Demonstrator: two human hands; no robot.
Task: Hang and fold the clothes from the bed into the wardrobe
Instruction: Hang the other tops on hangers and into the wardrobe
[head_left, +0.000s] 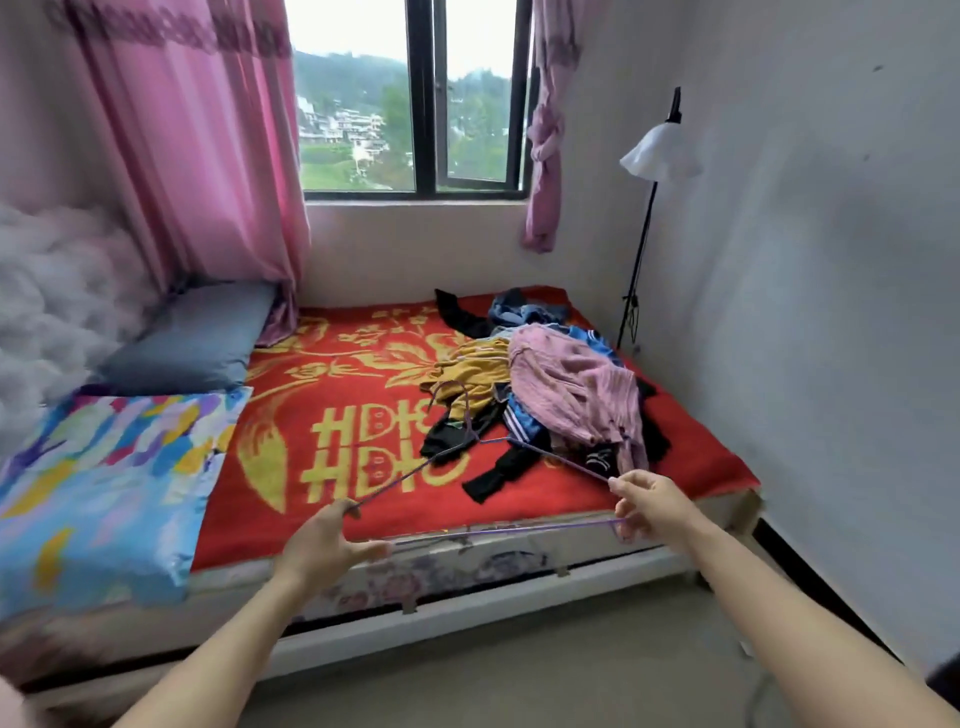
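Head view shows both hands held out over the near edge of the bed (519, 595), with a thin purple hanger (519, 530) stretched between them. The left hand (327, 540) grips the left corner of the hanger. Its fingers (371, 551) are curled round the wire, and the corner itself is hidden inside the grip. The right hand (654, 504) pinches the right corner, with one finger above on the sloping wire and the others bent below at the end of the straight bar. The hook of the hanger points away from the person and shows in front of the pile of clothes (571, 395).

This pile lies on the right half of the bed, on the red and yellow blanket (332, 332), apart from both hands. A pink garment is on top, with yellow, blue and black pieces under and around it. How many garments there are is hard to tell, because they cover one another. At the left, a grey pillow (192, 338) and a colourful pillow (104, 467) lie on the bed; the colourful one is cut off by the picture's left edge. Both hands look a little blurred.
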